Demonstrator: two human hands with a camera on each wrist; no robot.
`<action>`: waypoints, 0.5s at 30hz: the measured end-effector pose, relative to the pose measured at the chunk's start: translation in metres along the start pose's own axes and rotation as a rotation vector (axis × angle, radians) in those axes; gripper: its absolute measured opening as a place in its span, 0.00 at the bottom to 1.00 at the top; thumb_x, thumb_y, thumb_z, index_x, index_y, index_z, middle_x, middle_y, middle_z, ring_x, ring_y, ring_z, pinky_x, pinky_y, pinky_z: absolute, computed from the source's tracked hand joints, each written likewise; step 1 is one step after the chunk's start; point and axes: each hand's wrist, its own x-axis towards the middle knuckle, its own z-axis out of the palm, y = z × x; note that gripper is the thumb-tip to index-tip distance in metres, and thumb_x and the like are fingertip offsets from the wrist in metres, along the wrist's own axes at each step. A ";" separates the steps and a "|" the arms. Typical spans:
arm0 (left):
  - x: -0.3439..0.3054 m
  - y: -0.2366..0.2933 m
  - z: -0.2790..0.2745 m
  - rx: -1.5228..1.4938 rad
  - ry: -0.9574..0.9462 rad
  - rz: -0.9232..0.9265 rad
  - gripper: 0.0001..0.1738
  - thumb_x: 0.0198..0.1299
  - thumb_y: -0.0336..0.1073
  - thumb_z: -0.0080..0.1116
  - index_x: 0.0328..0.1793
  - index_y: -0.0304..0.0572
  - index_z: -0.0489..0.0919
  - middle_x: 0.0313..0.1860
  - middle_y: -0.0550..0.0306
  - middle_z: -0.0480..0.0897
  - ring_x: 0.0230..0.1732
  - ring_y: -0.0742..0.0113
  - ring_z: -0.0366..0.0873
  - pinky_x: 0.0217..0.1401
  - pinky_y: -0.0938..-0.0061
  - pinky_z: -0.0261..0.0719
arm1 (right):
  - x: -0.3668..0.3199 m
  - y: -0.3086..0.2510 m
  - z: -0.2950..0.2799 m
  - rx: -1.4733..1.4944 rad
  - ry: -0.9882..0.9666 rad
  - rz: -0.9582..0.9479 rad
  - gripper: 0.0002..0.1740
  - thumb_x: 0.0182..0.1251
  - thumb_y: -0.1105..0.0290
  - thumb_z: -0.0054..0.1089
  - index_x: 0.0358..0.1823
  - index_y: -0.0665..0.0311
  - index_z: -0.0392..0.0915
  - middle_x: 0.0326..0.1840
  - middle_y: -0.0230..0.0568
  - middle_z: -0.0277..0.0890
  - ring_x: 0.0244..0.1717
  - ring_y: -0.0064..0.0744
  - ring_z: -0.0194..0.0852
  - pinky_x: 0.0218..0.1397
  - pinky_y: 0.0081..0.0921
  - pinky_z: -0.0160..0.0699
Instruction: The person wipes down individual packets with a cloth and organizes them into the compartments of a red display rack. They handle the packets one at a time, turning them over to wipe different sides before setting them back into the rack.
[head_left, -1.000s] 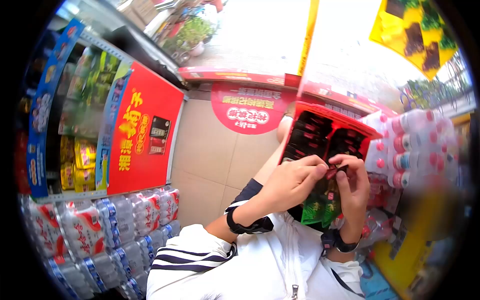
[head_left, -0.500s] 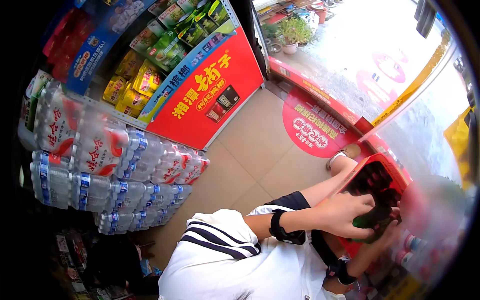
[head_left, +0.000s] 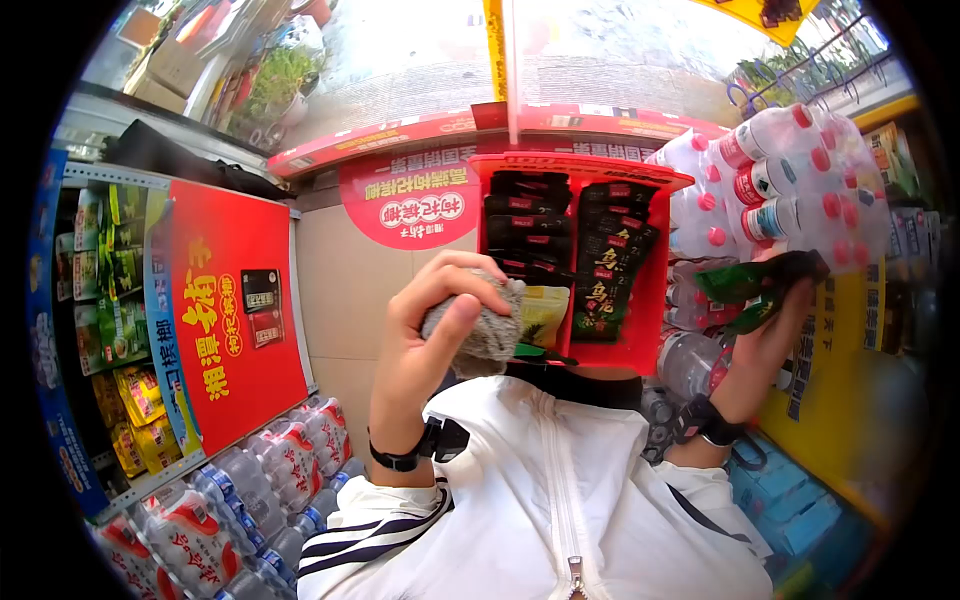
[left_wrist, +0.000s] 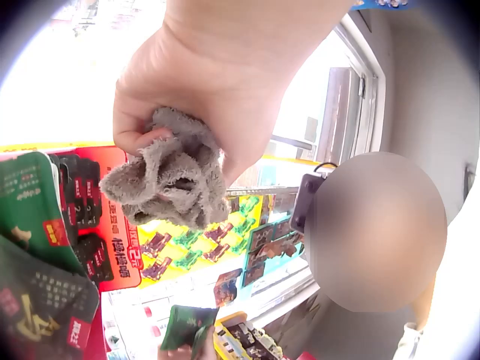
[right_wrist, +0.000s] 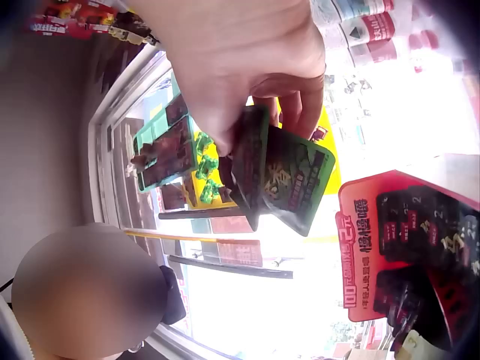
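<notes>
My left hand grips a crumpled grey cloth, raised beside the red box's near left corner. In the left wrist view the fluffy cloth bunches out below the curled fingers. Off to the right, my right hand holds dark green packets in front of the bottles. The right wrist view shows two of these packets fanned apart, pinched at their upper ends. Between the hands, the open red box carries rows of black packets and a yellow-green packet near its front.
Wrapped bottles with red caps are stacked right of the box. At left stands a shelf with a red front panel, with packs of water bottles nearer me. A glass door lies beyond the tiled floor.
Both hands were together over the box and have moved apart. The left now holds the grey cloth; the right has carried green packets to the right. The head view turned and swung back.
</notes>
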 end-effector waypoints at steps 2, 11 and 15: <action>-0.002 -0.001 0.000 -0.080 0.072 -0.078 0.22 0.72 0.47 0.53 0.36 0.33 0.81 0.48 0.49 0.79 0.52 0.64 0.76 0.59 0.71 0.71 | -0.011 0.000 -0.003 -0.003 -0.020 0.069 0.24 0.77 0.60 0.57 0.65 0.67 0.69 0.53 0.35 0.76 0.51 0.24 0.75 0.57 0.23 0.74; 0.006 -0.014 0.008 0.034 0.000 -0.054 0.21 0.74 0.44 0.47 0.36 0.32 0.80 0.49 0.46 0.79 0.52 0.64 0.76 0.57 0.72 0.73 | -0.040 0.006 0.068 -0.966 -0.714 -0.079 0.18 0.57 0.68 0.73 0.49 0.60 0.81 0.42 0.41 0.83 0.41 0.42 0.80 0.49 0.31 0.76; 0.006 -0.015 0.007 0.073 -0.008 -0.061 0.22 0.75 0.44 0.43 0.37 0.33 0.78 0.50 0.46 0.78 0.53 0.63 0.76 0.59 0.72 0.72 | -0.035 0.001 0.065 -1.105 -0.807 -0.148 0.16 0.55 0.66 0.74 0.44 0.59 0.82 0.41 0.38 0.84 0.44 0.42 0.77 0.51 0.33 0.69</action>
